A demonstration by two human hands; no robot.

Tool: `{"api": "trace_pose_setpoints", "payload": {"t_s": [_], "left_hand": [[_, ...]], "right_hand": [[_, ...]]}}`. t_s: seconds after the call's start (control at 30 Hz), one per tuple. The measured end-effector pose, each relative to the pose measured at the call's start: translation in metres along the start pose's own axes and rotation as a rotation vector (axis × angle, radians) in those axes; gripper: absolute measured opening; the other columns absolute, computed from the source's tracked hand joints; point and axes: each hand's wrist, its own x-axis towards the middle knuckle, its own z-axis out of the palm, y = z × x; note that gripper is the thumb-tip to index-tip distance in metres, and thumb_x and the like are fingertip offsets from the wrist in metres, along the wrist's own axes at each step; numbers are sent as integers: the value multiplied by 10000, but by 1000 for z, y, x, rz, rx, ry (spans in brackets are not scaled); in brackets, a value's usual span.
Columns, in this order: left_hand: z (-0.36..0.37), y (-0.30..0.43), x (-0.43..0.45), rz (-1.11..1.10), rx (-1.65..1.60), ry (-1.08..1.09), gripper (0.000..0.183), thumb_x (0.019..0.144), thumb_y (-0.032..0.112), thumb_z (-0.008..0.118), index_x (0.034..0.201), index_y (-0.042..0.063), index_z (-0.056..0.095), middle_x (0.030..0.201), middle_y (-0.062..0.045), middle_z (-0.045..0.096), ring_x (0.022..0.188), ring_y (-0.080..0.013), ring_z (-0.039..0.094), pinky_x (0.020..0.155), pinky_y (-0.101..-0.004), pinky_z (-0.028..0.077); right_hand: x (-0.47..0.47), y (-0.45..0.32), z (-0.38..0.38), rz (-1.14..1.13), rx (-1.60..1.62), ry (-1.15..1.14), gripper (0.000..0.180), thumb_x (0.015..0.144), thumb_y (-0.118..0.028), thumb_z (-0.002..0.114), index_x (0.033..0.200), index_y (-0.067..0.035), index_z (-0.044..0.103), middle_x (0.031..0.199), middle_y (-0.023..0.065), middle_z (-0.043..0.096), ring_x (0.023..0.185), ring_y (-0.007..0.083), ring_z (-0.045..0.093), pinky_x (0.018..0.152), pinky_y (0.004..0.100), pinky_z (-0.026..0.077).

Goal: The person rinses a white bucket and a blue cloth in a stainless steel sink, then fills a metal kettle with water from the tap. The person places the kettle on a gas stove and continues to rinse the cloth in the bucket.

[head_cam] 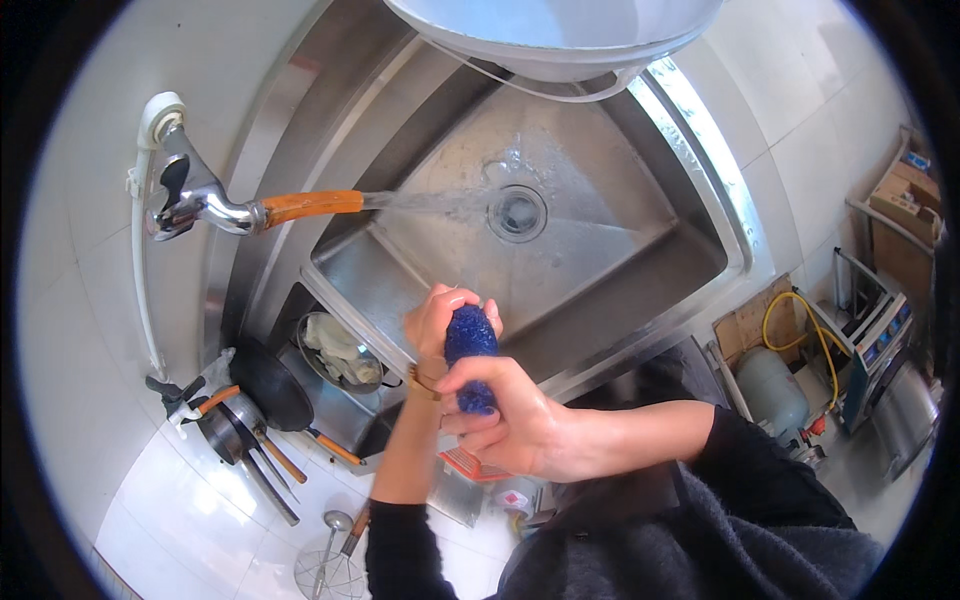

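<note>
A dark blue, rough-textured scrubbing cloth point(472, 337) is bunched into an upright roll between my two hands, over the near edge of the steel sink point(600, 277). My left hand point(439, 319), with a bracelet on the wrist, grips its upper part. Around the lower part is my right hand point(517, 416), its thumb across the cloth; both hands look wet. From the chrome tap point(214, 206) with an orange hose piece point(311, 206), water runs towards the drain point(517, 214) at the sink's bottom.
A large white basin point(570, 56) overhangs the sink's far side. Left of my hands are a metal bowl of pale food pieces point(322, 345) and hanging pans point(270, 382). Lower down hang a ladle and a wire skimmer point(330, 574). A gas cylinder point(772, 390) stands at the right.
</note>
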Motion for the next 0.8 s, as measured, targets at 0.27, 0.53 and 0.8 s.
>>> {"api": "trace_pose_setpoints", "payload": {"t_s": [0.27, 0.53, 0.8], "left_hand": [[39, 25, -50, -801, -1233, 509, 386, 736, 70, 580, 1116, 46, 518, 1193, -117, 530, 962, -150, 585, 671, -240, 521], [18, 9, -109, -781, -160, 244, 450, 629, 66, 750, 1042, -2, 585, 918, -140, 635, 813, -259, 640, 770, -325, 493], [-18, 42, -140, -890, -527, 531, 508, 630, 97, 813, 1045, -55, 563, 952, -121, 634, 788, -178, 604, 749, -309, 497]], "right_hand": [[45, -1, -25, -207, 171, -415, 205, 778, -178, 651, 812, -258, 466, 627, 38, 443, 393, 69, 350, 328, 163, 224], [-82, -145, -25, -1150, -1183, 454, 628, 916, -599, 397, 1120, -20, 531, 1012, 132, 587, 807, 236, 634, 716, 370, 534], [-143, -185, 88, -1720, -1043, 419, 544, 734, -170, 633, 1174, 10, 369, 1006, 167, 530, 873, 213, 596, 694, 327, 542]]}}
